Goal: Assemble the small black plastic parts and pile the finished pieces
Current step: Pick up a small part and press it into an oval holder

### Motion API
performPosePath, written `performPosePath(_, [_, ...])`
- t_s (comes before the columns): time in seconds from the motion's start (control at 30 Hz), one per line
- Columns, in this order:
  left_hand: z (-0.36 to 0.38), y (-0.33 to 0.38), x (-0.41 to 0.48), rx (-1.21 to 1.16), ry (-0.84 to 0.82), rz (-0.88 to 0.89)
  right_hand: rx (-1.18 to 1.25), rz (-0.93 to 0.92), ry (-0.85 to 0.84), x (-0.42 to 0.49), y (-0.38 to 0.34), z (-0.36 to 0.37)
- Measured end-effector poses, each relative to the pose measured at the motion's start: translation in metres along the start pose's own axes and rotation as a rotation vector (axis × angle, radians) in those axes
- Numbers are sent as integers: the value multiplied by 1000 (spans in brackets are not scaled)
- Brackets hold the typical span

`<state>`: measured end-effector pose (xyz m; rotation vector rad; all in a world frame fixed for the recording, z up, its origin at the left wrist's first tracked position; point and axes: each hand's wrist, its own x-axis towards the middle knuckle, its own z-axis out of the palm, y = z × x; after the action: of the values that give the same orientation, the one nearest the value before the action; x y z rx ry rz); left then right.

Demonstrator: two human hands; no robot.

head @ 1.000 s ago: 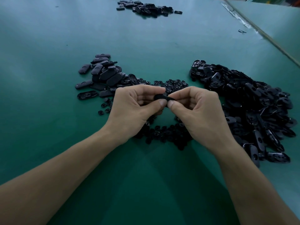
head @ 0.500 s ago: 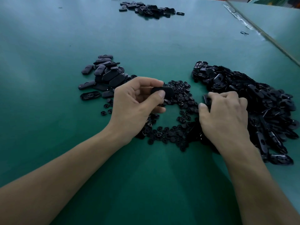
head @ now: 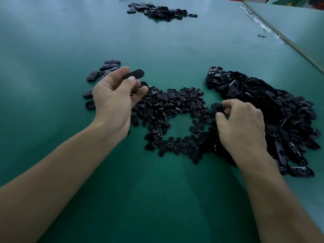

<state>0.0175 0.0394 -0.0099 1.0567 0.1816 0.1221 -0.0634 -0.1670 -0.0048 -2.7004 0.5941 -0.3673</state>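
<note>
The finished piece (head: 135,74), a flat black oblong, is pinched between thumb and fingertips of the left hand (head: 114,100). It is held off the green worktop (head: 157,199) with its long axis running left to right and the right end tipped a little up. The pile of finished pieces (head: 108,64) lies just beside that hand, on its far left side and partly hidden behind it. I'd judge that dropping the piece there takes only a short move away and to the left, and the left hand is much the nearer one.

In the middle is a scatter of small round inserts (head: 175,106). Past them the right hand (head: 242,127) has its fingers curled around a shell (head: 217,107) at the near edge of the big heap of shells (head: 271,109). A far pile (head: 157,10) sits well apart at the back.
</note>
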Motion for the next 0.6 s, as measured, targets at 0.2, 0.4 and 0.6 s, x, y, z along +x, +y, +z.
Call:
performPosePath(0.2, [-6,-3,6,94,33,41,93,-5,33,1,3,5])
performPosePath(0.4, [-1,-5,-10,164,-147,139,334,-124,120,1,-2,3])
performPosePath(0.6, [4,-20,-39,294,-410,218,712,-239,-113,-4,-17,8])
